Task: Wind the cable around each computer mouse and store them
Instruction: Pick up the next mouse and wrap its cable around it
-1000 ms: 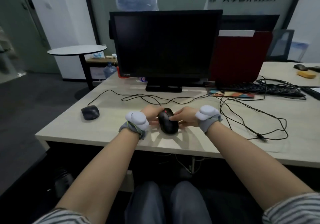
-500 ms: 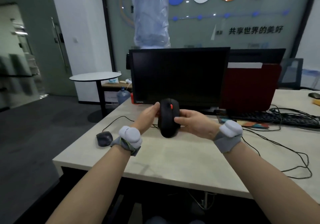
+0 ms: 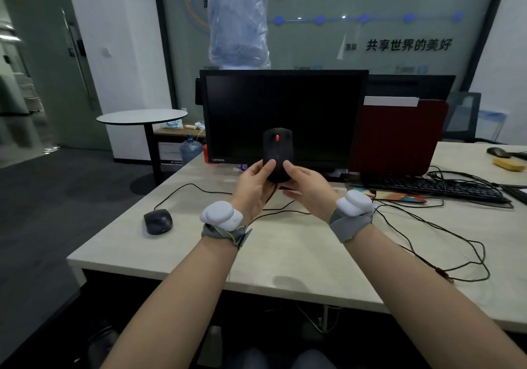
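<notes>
- The left hand (image 3: pixel 254 185) and right hand (image 3: pixel 306 187) both grip a black mouse (image 3: pixel 277 154), upright above the table (image 3: pixel 285 254).
- Its cable (image 3: pixel 427 243) trails loosely across the table.
- A second mouse (image 3: pixel 157 221) lies left.

Black mouse (image 3: pixel 277 154) upright above the desk – cable (image 3: pixel 427 240) hanging unwound; grey mouse (image 3: pixel 157 221) lying flat at left.

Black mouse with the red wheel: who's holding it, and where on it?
Both hands. Left hand and right hand pinch the black mouse at its lower end, thumbs on top; it stands upright above the desk.
</notes>
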